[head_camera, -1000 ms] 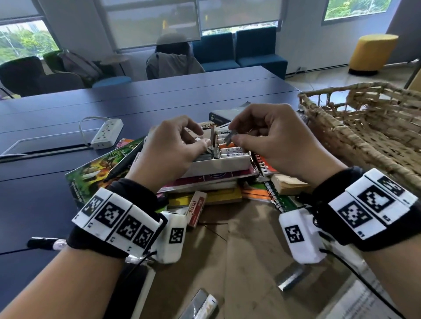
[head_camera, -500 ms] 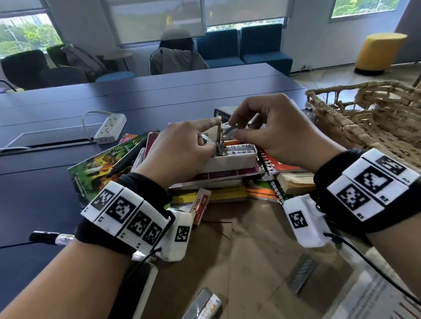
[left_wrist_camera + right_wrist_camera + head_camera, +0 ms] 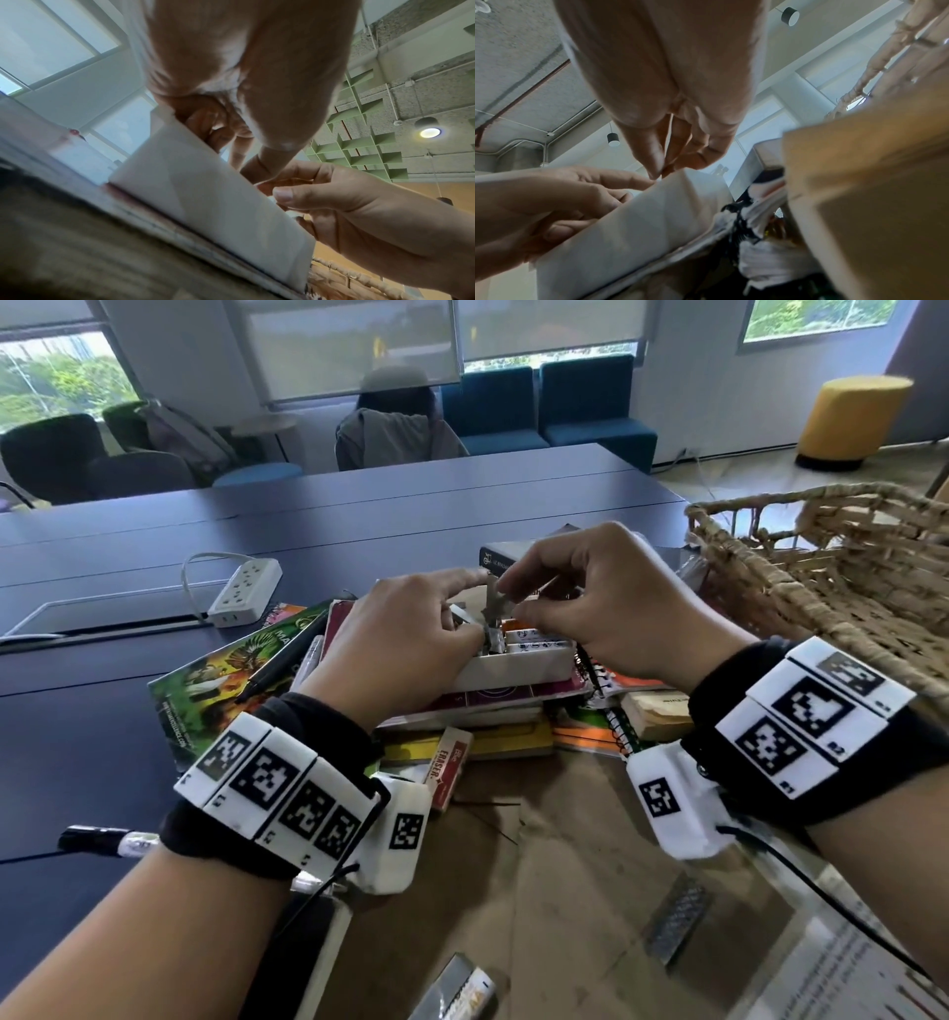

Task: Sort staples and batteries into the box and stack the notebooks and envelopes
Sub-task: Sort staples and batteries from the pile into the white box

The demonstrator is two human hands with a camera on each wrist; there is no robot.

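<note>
A white box [image 3: 513, 667] sits on a stack of notebooks [image 3: 488, 706], with batteries [image 3: 534, 639] lying in its right part. Grey staple strips [image 3: 493, 629] stand upright in its left part. My left hand [image 3: 480, 606] holds these strips with thumb and fingers, index finger stretched over their top. My right hand [image 3: 513, 598] pinches the top of one strip [image 3: 498, 603] between thumb and index finger. The wrist views show the box wall [image 3: 218, 203] [image 3: 641, 223] from below, so its contents are hidden there.
A loose staple strip [image 3: 675, 919] and a battery [image 3: 462, 991] lie on the brown envelope [image 3: 565, 891] near me. An eraser box [image 3: 447, 765], a wicker basket [image 3: 847, 588] at right, a power strip [image 3: 246, 593], a green book [image 3: 226, 670] and a marker [image 3: 102, 839] surround the stack.
My left index finger has stretched out over the top of the upright strips. The right thumb and index finger have closed in on a strip's top. The box has not moved.
</note>
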